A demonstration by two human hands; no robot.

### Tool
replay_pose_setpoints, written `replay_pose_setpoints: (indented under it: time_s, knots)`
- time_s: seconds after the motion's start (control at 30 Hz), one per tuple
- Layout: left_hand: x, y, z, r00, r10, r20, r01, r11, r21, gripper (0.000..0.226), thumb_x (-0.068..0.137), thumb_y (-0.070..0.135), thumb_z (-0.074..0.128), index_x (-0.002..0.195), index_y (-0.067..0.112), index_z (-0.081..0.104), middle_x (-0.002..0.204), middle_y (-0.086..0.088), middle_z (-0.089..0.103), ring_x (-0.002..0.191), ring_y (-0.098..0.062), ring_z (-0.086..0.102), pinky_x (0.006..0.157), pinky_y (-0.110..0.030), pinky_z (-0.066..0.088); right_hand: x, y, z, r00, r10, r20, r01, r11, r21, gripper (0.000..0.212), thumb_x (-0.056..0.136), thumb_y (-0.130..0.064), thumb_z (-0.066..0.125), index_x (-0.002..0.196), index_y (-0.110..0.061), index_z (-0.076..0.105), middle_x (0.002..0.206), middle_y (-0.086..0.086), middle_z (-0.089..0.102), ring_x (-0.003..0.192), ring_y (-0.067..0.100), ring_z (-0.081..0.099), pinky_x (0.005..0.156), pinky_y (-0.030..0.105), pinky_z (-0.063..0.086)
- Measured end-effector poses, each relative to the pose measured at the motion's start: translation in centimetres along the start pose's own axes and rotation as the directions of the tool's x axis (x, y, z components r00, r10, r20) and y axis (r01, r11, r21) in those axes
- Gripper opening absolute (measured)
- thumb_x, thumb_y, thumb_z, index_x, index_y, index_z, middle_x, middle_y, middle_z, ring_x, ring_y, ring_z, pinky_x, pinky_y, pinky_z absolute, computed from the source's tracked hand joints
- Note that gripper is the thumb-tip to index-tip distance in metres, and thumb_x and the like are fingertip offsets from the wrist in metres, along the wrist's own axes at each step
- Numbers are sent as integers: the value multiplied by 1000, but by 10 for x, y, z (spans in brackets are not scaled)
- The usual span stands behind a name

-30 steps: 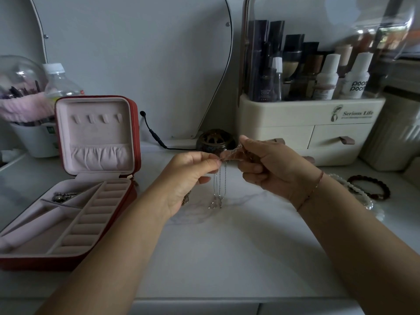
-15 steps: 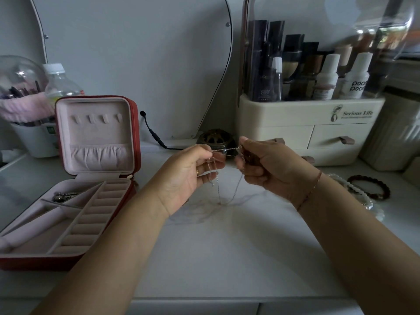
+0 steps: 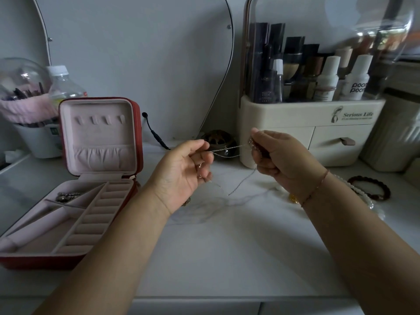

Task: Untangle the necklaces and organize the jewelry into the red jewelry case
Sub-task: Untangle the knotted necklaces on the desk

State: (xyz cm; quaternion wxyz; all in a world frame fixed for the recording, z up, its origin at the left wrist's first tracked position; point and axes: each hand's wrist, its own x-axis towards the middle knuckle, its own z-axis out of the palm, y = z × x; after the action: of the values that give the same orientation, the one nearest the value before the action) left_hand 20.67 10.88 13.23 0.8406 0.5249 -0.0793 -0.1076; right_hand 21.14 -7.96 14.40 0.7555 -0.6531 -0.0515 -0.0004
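Red case lies open at near left, ready for pieces. L hand and R hand each pinch the chain, stretched taut btwn them above the counter, prob. to expose knots (loose tail droops below). Bracelet waits far right, unsorted.

Thin shiny metal necklace chain; red case lined in seemingly velvety pink.

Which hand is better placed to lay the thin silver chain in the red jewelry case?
Left, probably: left hand pinches the thin silver chain nearer the red jewelry case; right hand holds it farther off.
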Motion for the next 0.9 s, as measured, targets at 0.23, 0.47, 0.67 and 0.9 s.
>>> replay_pose_setpoints:
  time_s: [0.23,0.47,0.67,0.9]
  knots:
    - [-3,-1,1,999,-11,32,4,981,193,26,75,27,59,95,11,63,63,0,59,36,-8,34,51,-23,36,0,-5,-2,996,-91,15,87,984,153,32,99,-21,45,68,-11,46,47,3,48,33,7,22,36,17,15]
    - [-8,-5,5,1000,9,6,-10,874,485,22,66,37,69,79,19,73,45,2,42,53,-12,49,71,-25,46,-4,-8,0,988,-126,94,102,969,226,37,97,-23,46,60,-16,52,44,2,43,35,8,22,40,20,13]
    - [-4,-6,4,995,85,-48,-53,882,467,13,79,27,66,83,17,74,41,0,41,51,-19,58,82,-33,49,-6,-9,2,981,-126,150,93,973,209,50,97,-25,45,49,-21,59,41,-1,40,35,7,21,42,21,13]
    - [0,-7,0,983,155,-95,-107,915,389,14,89,19,59,85,16,73,92,-5,75,87,-18,70,89,-32,48,-5,-9,1,971,-161,178,120,968,221,38,93,-25,48,56,-15,54,41,1,38,34,8,21,39,20,16]
